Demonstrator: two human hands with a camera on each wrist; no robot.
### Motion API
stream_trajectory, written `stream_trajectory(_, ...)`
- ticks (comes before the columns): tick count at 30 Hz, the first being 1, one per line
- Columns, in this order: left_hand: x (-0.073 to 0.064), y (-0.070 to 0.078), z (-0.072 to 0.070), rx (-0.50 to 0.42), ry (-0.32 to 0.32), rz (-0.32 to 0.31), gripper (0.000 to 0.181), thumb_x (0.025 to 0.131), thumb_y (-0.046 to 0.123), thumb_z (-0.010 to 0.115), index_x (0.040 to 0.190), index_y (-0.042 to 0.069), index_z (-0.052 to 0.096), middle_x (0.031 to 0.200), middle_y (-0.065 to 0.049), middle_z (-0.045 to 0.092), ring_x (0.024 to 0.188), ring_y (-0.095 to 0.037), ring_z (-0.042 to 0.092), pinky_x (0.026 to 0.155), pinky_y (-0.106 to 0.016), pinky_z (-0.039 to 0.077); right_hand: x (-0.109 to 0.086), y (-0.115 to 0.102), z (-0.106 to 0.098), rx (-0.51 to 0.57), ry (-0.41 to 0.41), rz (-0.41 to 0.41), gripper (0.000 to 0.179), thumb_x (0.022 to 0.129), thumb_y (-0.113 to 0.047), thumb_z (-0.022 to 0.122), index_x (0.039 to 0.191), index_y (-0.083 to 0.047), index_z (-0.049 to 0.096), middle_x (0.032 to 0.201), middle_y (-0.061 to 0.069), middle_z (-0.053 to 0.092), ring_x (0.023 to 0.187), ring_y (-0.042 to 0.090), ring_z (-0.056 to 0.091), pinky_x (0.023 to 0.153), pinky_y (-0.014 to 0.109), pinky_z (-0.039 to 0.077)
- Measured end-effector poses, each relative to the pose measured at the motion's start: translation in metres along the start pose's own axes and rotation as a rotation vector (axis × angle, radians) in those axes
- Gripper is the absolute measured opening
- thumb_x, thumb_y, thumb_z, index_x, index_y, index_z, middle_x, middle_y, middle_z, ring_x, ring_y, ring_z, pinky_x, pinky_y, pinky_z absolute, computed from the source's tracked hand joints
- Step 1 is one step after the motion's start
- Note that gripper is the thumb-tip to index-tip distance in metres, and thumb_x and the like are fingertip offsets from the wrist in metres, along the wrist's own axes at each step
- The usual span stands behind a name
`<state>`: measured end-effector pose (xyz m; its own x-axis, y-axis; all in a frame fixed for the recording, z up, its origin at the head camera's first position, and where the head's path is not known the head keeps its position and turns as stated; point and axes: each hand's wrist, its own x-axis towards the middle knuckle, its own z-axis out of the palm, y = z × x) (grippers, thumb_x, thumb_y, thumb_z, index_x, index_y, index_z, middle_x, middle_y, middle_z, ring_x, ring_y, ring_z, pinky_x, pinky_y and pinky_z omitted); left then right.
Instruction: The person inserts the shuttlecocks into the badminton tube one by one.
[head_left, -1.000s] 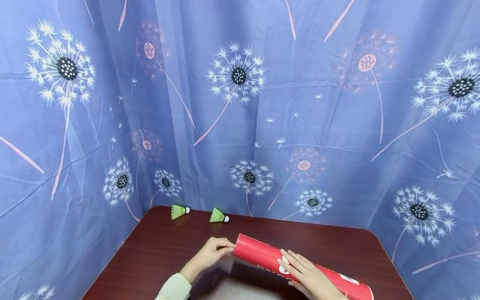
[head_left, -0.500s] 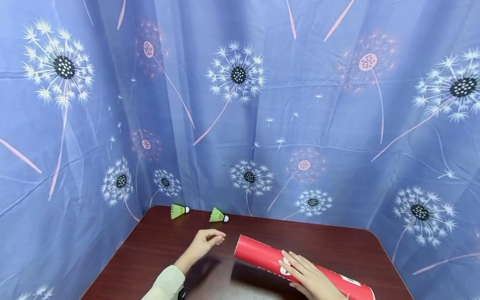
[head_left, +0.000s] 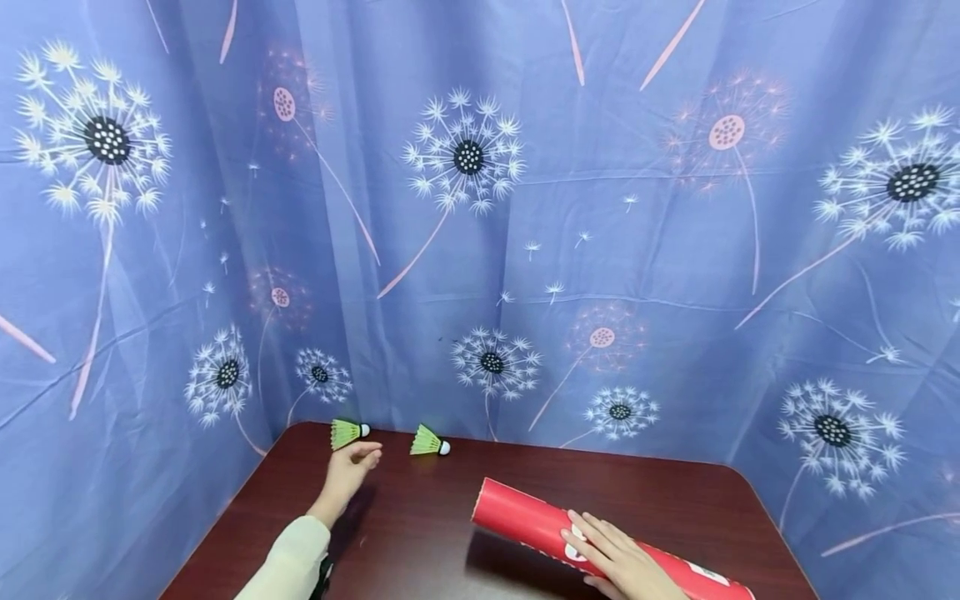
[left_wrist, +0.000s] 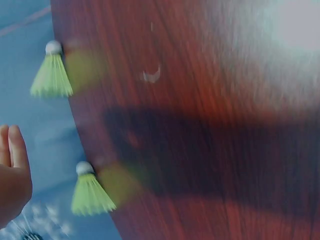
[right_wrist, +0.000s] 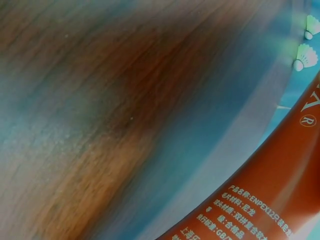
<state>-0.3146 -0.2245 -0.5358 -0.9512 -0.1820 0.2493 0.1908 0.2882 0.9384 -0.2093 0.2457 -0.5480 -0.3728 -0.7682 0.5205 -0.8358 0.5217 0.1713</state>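
My left hand (head_left: 348, 475) reaches over the far left of the table with nothing in it, its fingers loosely bent. In the head view its fingertips come right up to one yellow-green shuttlecock (head_left: 347, 432), white cork end facing right. A second shuttlecock (head_left: 427, 442) lies a little to the right. Both also show in the left wrist view, beside part of that hand (left_wrist: 12, 175). My right hand (head_left: 626, 558) holds a red shuttlecock tube (head_left: 517, 511), fingers laid over its top and thumb on the near side. The tube slants, its left end pointing up the table.
The dark red-brown table (head_left: 427, 517) has a rounded far edge. A blue curtain (head_left: 570, 208) with dandelion prints hangs right behind it and along both sides. Light glares off the tabletop near the front.
My left hand has left the tube's left end and moved left and away from me to the left shuttlecock. The right hand and tube have stayed nearly still; the head view shifted slightly.
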Motion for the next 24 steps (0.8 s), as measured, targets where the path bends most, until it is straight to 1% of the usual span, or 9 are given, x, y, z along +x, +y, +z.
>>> stream_trajectory(2,0.006,-0.008,-0.011,0.031,0.046,-0.034,0.020,0.087,-0.003,0.067,0.105,-0.013,0.066,0.092,-0.026,0.069,0.078,-0.022,0.068,0.069,-0.024,0.054,0.001,0.001,0.002,0.020,0.005,0.001,0.067,0.088,-0.042,0.068,0.141,-0.008,0.046,0.142,0.018,0.046,0.128,0.027,0.040,0.115,0.020,0.008)
stream_trajectory(6,0.014,-0.013,-0.024,0.071,0.134,-0.084,0.021,0.088,-0.002,0.066,0.106,-0.013,0.066,0.093,-0.024,0.069,0.075,-0.014,0.067,0.065,-0.018,0.051,0.001,0.003,0.002,0.035,0.008,0.006,0.068,0.087,-0.042,0.068,0.141,-0.007,0.047,0.141,0.019,0.046,0.129,0.027,0.038,0.115,0.019,0.008)
stream_trajectory(9,0.021,-0.016,-0.023,0.113,0.208,-0.088,0.020,0.087,0.000,0.067,0.103,-0.011,0.068,0.090,-0.021,0.070,0.070,-0.008,0.063,0.062,-0.015,0.047,-0.003,0.005,0.001,0.013,-0.001,0.015,0.066,0.089,-0.045,0.064,0.141,-0.008,0.047,0.141,0.018,0.046,0.127,0.026,0.037,0.114,0.018,0.006)
stream_trajectory(13,0.028,-0.025,-0.018,0.140,0.302,-0.057,0.019,0.084,0.004,0.068,0.099,-0.007,0.071,0.086,-0.018,0.071,0.073,-0.019,0.064,0.064,-0.024,0.048,-0.008,0.008,0.000,-0.017,-0.017,0.025,0.065,0.090,-0.050,0.059,0.141,-0.011,0.047,0.141,0.014,0.045,0.132,0.019,0.027,0.113,0.015,0.003)
stream_trajectory(14,0.029,-0.027,-0.017,0.127,0.330,-0.032,0.017,0.082,0.005,0.069,0.096,-0.004,0.073,0.083,-0.015,0.071,0.072,-0.019,0.064,0.063,-0.024,0.047,-0.009,0.009,0.000,-0.019,-0.017,0.027,0.066,0.090,-0.050,0.060,0.141,-0.011,0.047,0.141,0.014,0.045,0.133,0.017,0.026,0.113,0.015,0.003)
stream_trajectory(17,0.030,-0.033,-0.016,0.117,0.396,-0.032,0.017,0.081,0.006,0.069,0.095,-0.002,0.073,0.082,-0.013,0.072,0.074,-0.027,0.065,0.068,-0.031,0.048,-0.009,0.010,0.000,-0.017,-0.019,0.034,0.069,0.085,-0.049,0.067,0.141,-0.012,0.047,0.141,0.012,0.045,0.135,0.014,0.023,0.112,0.013,0.003)
stream_trajectory(20,0.031,-0.035,-0.017,0.120,0.449,-0.086,0.018,0.082,0.004,0.068,0.097,-0.004,0.072,0.084,-0.015,0.072,0.080,-0.032,0.066,0.074,-0.038,0.050,-0.007,0.011,0.002,-0.009,-0.017,0.028,0.075,0.081,-0.047,0.073,0.141,-0.012,0.047,0.142,0.012,0.045,0.135,0.014,0.023,0.112,0.013,0.004)
stream_trajectory(21,0.031,-0.034,-0.017,0.136,0.454,-0.127,0.020,0.083,0.002,0.066,0.100,-0.007,0.070,0.088,-0.019,0.071,0.085,-0.037,0.065,0.078,-0.043,0.050,-0.005,0.011,0.003,-0.008,-0.017,0.024,0.075,0.080,-0.047,0.074,0.141,-0.012,0.047,0.142,0.012,0.045,0.135,0.014,0.023,0.112,0.013,0.004)
stream_trajectory(24,0.033,-0.035,-0.020,0.165,0.465,-0.185,0.024,0.085,0.001,0.064,0.106,-0.010,0.066,0.095,-0.024,0.070,0.090,-0.039,0.064,0.083,-0.042,0.049,-0.001,0.011,0.007,-0.008,-0.010,0.006,0.074,0.080,-0.046,0.074,0.140,-0.011,0.048,0.141,0.012,0.045,0.135,0.014,0.023,0.112,0.013,0.005)
